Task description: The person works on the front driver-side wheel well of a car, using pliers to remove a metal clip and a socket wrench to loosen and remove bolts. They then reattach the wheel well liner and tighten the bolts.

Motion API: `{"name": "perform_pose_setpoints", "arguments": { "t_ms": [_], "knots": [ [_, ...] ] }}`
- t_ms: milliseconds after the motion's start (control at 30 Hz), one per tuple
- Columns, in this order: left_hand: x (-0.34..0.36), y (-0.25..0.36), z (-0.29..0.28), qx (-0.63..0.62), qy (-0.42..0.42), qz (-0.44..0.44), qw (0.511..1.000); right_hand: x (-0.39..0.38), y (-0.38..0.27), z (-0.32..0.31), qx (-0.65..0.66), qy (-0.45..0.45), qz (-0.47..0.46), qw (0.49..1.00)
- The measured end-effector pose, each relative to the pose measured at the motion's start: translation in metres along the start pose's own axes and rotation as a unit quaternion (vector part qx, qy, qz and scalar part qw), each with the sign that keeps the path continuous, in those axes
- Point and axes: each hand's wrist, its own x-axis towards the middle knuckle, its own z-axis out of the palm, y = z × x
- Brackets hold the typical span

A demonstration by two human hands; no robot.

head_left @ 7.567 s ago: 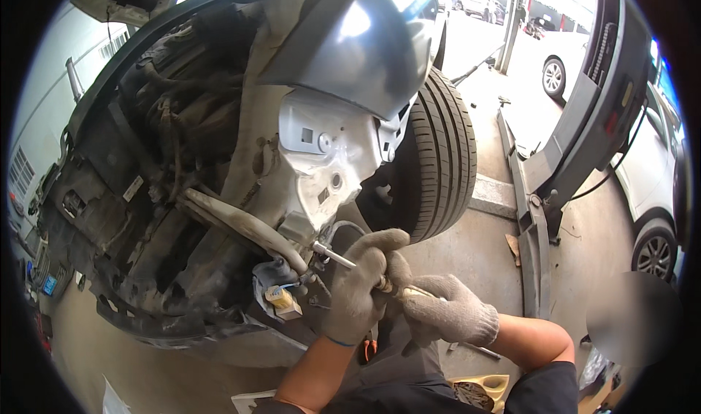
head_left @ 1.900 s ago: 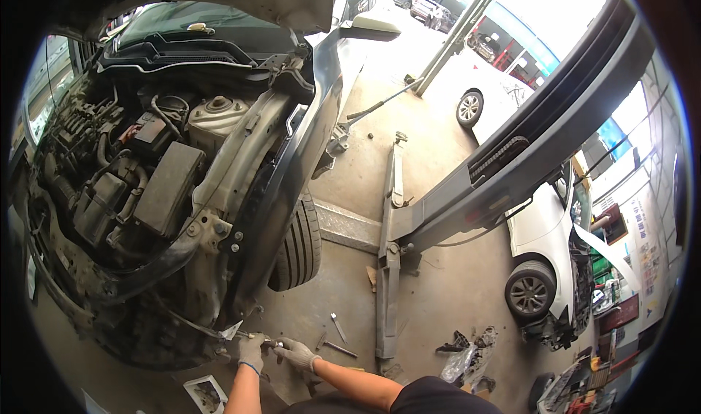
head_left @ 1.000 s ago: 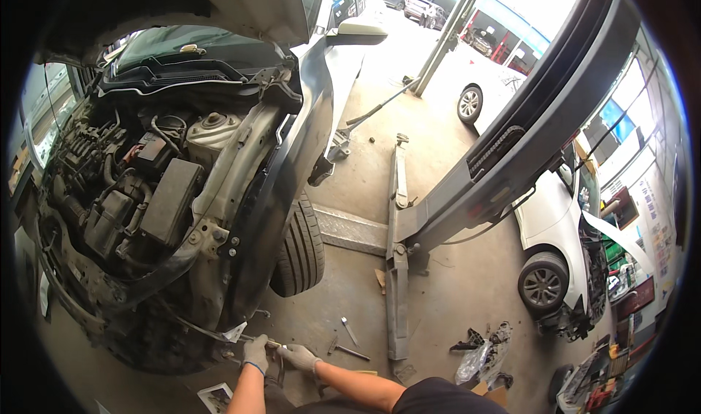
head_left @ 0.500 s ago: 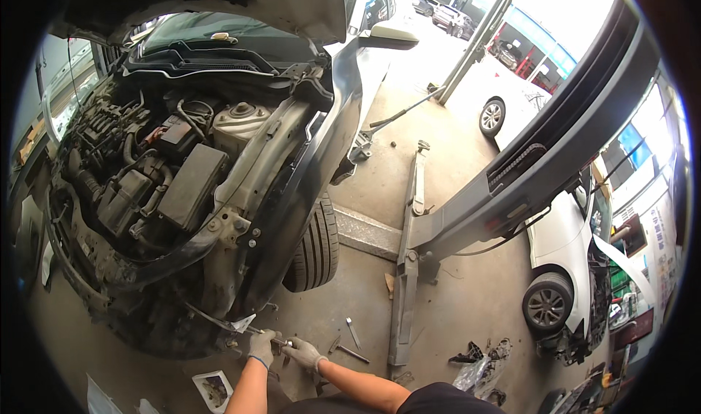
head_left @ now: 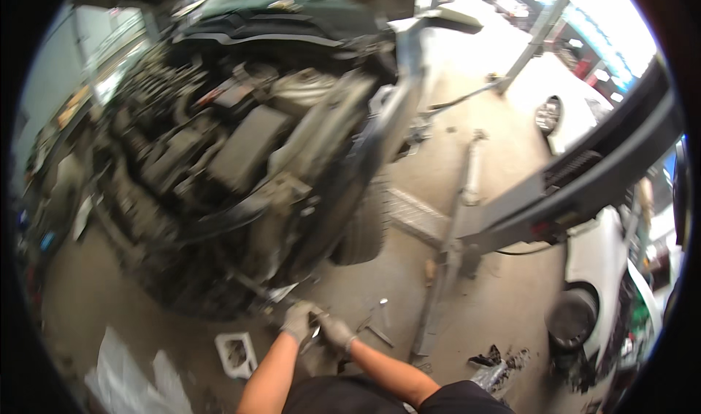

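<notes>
Both gloved hands meet low at the car's (head_left: 277,158) front corner, on the floor (head_left: 409,297) beside the wheel (head_left: 361,228). Left hand (head_left: 298,319) and right hand (head_left: 336,332) curl around a small metal tool (head_left: 315,332); blur hides the exact grip.

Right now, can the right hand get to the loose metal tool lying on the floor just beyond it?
Probably yes. The right hand is close to the metal tool, with only bare concrete floor between them, though its fingers are busy beside the left hand.
</notes>
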Motion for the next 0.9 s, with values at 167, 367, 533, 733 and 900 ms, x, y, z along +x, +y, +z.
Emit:
{"name": "perform_pose_setpoints", "arguments": {
  "t_ms": [167,367,533,733,900],
  "knots": [
    [0.014,-0.013,-0.009,0.012,0.063,0.057,0.996,0.001,0.003,0.004,0.030,0.041,-0.098,0.994],
    [0.035,-0.034,-0.021,-0.001,0.099,0.057,0.993,-0.012,-0.015,0.002,-0.068,0.046,-0.091,0.992],
    [0.024,-0.023,-0.004,0.033,0.122,0.012,0.992,0.018,0.040,-0.015,0.149,-0.024,0.033,0.988],
    [0.045,-0.043,-0.022,0.070,0.162,0.089,0.980,-0.003,-0.012,0.000,0.080,-0.008,-0.030,0.996],
    [0.036,-0.031,-0.026,0.006,0.096,0.051,0.994,0.003,0.007,-0.010,0.118,-0.077,0.010,0.990]
  ]
}}
